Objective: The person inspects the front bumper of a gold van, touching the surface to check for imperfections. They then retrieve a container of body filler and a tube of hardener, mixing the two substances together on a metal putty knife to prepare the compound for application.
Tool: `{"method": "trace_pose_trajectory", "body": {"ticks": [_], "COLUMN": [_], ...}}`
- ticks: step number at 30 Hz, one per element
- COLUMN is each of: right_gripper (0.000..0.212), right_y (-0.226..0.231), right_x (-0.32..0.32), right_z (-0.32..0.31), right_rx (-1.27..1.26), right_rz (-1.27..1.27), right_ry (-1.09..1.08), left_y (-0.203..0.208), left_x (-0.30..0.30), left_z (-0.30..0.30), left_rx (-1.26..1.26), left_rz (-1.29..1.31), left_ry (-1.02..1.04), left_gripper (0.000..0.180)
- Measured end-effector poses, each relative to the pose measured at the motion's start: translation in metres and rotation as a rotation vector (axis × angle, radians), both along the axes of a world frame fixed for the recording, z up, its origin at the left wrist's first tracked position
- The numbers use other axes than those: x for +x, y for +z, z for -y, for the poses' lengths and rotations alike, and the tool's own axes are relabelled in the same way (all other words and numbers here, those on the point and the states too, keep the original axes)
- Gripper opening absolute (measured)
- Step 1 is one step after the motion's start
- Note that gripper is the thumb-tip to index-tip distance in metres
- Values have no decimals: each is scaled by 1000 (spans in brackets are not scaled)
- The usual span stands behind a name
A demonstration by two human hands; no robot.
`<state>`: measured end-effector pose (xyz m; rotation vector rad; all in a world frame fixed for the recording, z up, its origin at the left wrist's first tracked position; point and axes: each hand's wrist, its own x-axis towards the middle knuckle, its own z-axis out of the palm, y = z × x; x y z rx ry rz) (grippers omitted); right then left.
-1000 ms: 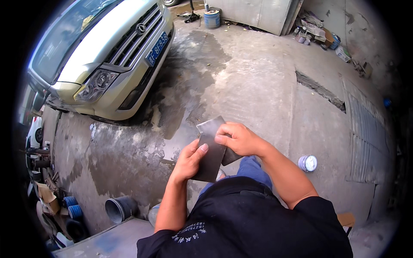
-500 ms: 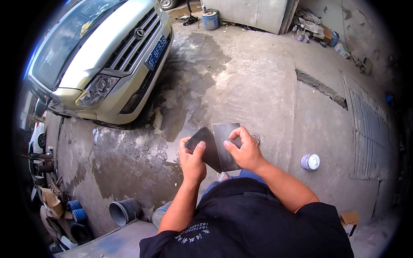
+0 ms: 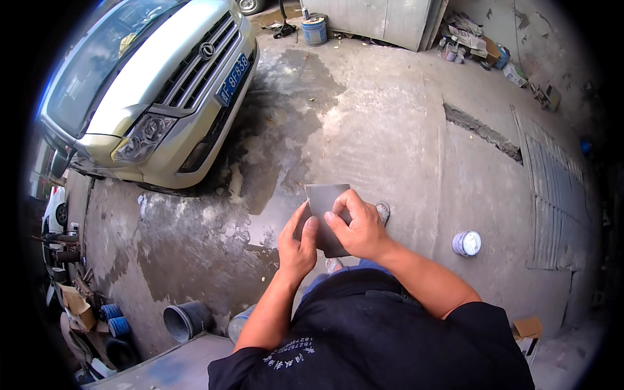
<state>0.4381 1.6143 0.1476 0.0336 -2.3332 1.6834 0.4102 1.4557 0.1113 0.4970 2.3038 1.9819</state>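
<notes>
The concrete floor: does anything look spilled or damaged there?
Yes. Dark, wet-looking patches lie around the vehicle's front, unlike the paler concrete; I can't tell what liquid. Toward the right, a long, rough-edged gap breaks the surface near a ridged grey panel. It might be damage or an open channel.

Held sheet (image 3: 320, 207): dull dark grey
Shirt (image 3: 390, 331): black, white lettering (image 3: 296, 355) across it
Trousers (image 3: 374, 265): blue
Van (image 3: 140, 88): whitish bonnet (image 3: 155, 53), pale creamy yellow bumper (image 3: 166, 161) from where I stand
Grille (image 3: 190, 69): silver bars striping black
Number plate (image 3: 234, 78): blue with white characters
Floor (image 3: 390, 117): grey, blotched with darker patches over there
Small tin (image 3: 467, 243): pale lilac side, white top
Far pail (image 3: 314, 32): blue
Ribbed panel (image 3: 559, 208): grey, striped by its ridges
</notes>
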Motion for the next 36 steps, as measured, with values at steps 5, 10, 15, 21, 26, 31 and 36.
{"method": "trace_pose_trajectory", "body": {"ticks": [5,10,15,21,26,31,36], "right_gripper": [17,16,15,14,16,15,16], "right_y": [5,-1,8,7,4,17,-3], "right_x": [-6,-2,-8,5,3,-11,1], "right_z": [-2,2,-10,1,5,-6,14], "right_rx": [30,79,95,93,95,94,113], "right_rz": [-96,-172,-99,-80,-145,-18,-166], "right_ry": [0,29,-48,48,48,-68,7], "left_y": [4,-1,17,0,8,8,2], "left_x": [3,-1,0,-7,-12,-11,-18], "left_z": [-2,2,-4,10,4,3,7], "left_rx": [74,98,57,71,101,123,127], "left_rz": [24,56,-40,111,31,-1,55], "left_ry": [8,-8,-44,-111,-92,-62,-79], "left_gripper": [39,42,44,46,46,47,45]}}
